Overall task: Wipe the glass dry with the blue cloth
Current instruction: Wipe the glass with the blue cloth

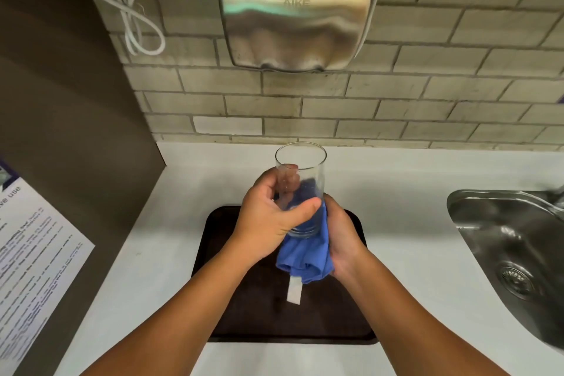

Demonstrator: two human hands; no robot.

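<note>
A clear, tall drinking glass [302,168] is held upright above a dark tray [244,314], its open mouth facing up and away from me. My left hand [268,220] wraps around its lower half, thumb across the front. My right hand [341,238] presses a blue cloth [305,262] against the glass's right side and base. The cloth bunches under the glass and hangs down, a white tag dangling from it. Some blue shows through the glass wall.
The tray lies on a white counter [412,253]. A steel sink [512,253] is set in at the right. A metal hand dryer [296,18] hangs on the tiled wall, a white cord looped to its left. A printed notice [33,272] is stuck on the brown panel at left.
</note>
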